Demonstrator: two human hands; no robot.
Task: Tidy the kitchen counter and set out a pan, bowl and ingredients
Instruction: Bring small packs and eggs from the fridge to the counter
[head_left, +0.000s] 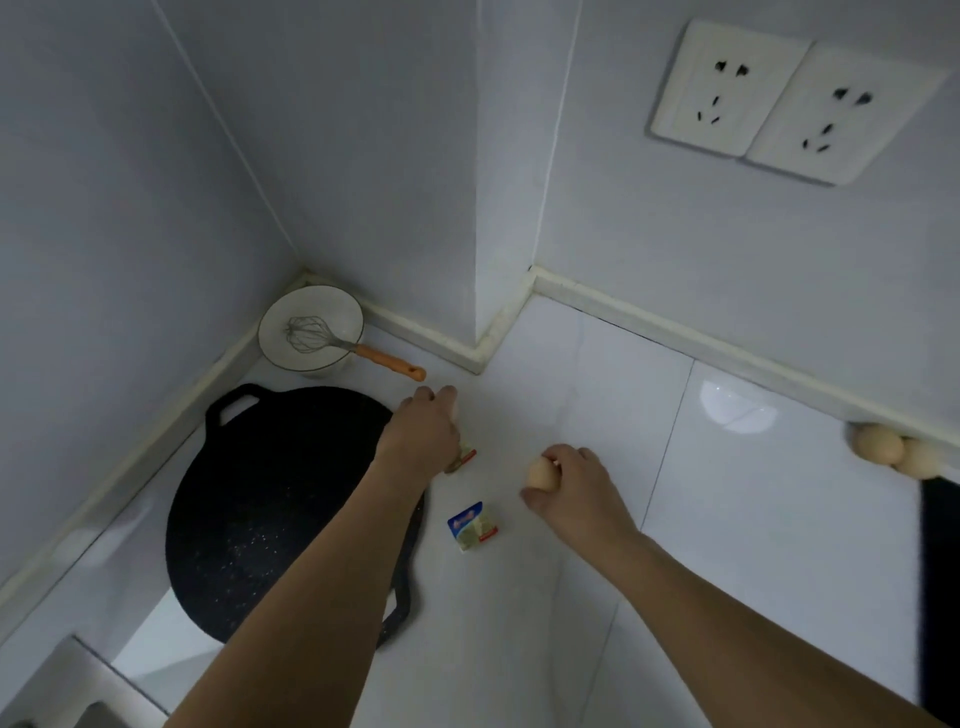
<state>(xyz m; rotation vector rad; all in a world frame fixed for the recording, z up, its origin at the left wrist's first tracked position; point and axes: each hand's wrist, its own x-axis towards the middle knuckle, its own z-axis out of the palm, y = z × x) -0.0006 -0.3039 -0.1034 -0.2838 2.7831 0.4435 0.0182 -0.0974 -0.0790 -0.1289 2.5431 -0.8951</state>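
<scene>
Right hand holds an egg over open desk; left hand is on a small packet beside the pan.

The right hand (569, 480), frame centre-right, has its fingers curled round an egg (542, 474), low over the white desk (727, 519). The left hand (423, 426), just left of it, reaches down onto a small packet (466, 457), mostly hidden beneath; I cannot tell whether it pinches or only rests. A second packet (474, 526) lies flat, below and between the two hands, nearer the right. The black pan (270, 509) sits lower left, its rim under the left forearm. The bowl (311, 327) with a whisk (332, 340) is in the corner above, the whisk handle pointing right toward the left hand. Two more eggs (893, 449) rest against the wall at the right edge, well apart. Judgement: the bare desk to the right gives the most room for setting the egg down.
</scene>
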